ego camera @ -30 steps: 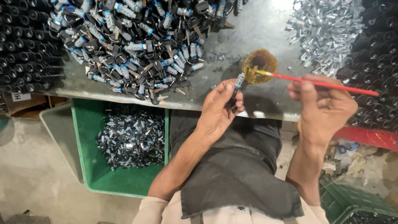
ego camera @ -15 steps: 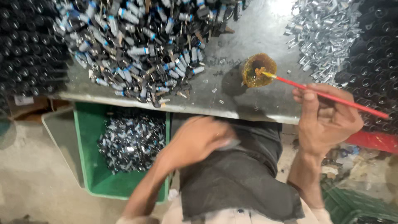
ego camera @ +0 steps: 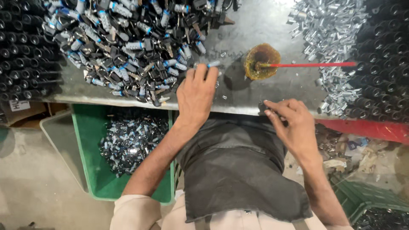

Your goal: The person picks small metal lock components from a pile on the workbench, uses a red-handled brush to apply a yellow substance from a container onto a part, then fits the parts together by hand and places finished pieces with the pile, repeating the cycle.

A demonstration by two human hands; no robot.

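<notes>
My left hand [ego camera: 197, 96] reaches flat-fingered onto the pile of small capped parts [ego camera: 128, 47] on the worktop [ego camera: 255, 25]; my right hand [ego camera: 294, 123] pinches a small dark piece at its edge. Next: picking one part cleanly.

A grey metal workbench [ego camera: 255, 25] is carrying a heap of small black and blue-tipped parts [ego camera: 128, 47] beyond the left hand [ego camera: 197, 96], a small amber-stained cup [ego camera: 260, 61] between the hands, and shiny silver clips [ego camera: 328, 30] beyond the right hand [ego camera: 292, 123].

Blue-capped black part [ego camera: 211, 64] flat on table, beside pile.
</notes>
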